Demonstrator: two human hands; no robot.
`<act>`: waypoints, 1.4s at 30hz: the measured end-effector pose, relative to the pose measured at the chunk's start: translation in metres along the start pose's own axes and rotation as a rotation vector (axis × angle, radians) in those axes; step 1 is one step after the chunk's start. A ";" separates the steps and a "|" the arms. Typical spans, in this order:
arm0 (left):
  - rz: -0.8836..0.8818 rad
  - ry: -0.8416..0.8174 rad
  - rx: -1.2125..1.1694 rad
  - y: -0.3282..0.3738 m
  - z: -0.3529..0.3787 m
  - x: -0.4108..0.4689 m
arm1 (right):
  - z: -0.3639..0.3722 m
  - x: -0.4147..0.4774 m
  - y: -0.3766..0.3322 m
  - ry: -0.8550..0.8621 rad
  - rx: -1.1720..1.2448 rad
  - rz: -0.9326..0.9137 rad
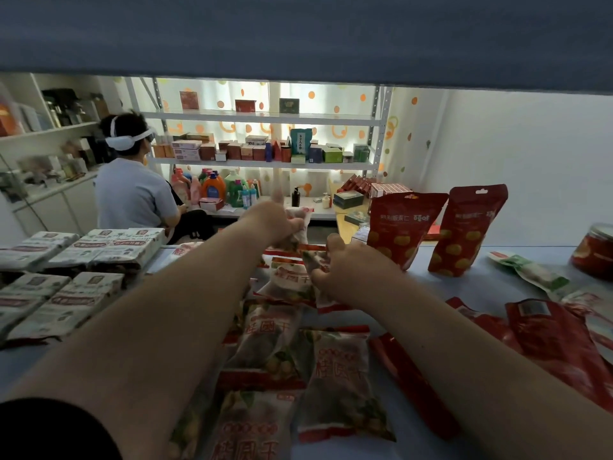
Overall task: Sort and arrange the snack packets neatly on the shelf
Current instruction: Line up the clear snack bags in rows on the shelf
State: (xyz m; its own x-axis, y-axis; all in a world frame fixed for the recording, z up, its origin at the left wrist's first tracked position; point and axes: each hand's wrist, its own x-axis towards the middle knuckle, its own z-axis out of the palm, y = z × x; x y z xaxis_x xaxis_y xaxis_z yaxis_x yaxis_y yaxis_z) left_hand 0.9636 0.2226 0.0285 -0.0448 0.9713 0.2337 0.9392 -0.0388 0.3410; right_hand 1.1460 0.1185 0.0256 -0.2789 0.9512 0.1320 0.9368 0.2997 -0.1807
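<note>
Both my arms reach deep over the blue shelf (471, 283). My left hand (268, 220) grips a see-through dried-fruit packet (300, 222) with red print and holds it up at the back. My right hand (348, 267) pinches another packet of the same kind (313, 260) just below and to the right. More of these packets (335, 380) lie in a loose row down the middle of the shelf toward me. Two red stand-up pouches (401, 227) stand upright at the back right.
White-and-green flat packets (66, 293) lie in rows on the left. Dark red bags (557, 343), a green-white packet (530, 270) and a red-filled jar (593, 250) are on the right. The shelf above (298, 34) hangs low. A person sits behind by stocked racks (265, 164).
</note>
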 end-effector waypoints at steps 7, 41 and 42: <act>0.167 -0.242 0.281 -0.001 -0.003 -0.007 | 0.000 0.003 0.001 -0.062 -0.027 0.011; 0.335 -0.464 0.419 -0.010 -0.007 -0.068 | 0.023 0.057 -0.009 -0.204 -0.261 0.049; 0.333 -0.468 0.434 -0.010 -0.006 -0.069 | 0.024 0.057 -0.008 -0.187 -0.249 0.054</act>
State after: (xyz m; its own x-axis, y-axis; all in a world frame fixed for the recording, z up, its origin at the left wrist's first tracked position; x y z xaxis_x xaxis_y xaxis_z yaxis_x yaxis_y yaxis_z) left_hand 0.9554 0.1550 0.0150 0.3272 0.9266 -0.1855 0.9324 -0.3484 -0.0958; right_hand 1.1176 0.1717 0.0113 -0.2395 0.9692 -0.0567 0.9679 0.2429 0.0647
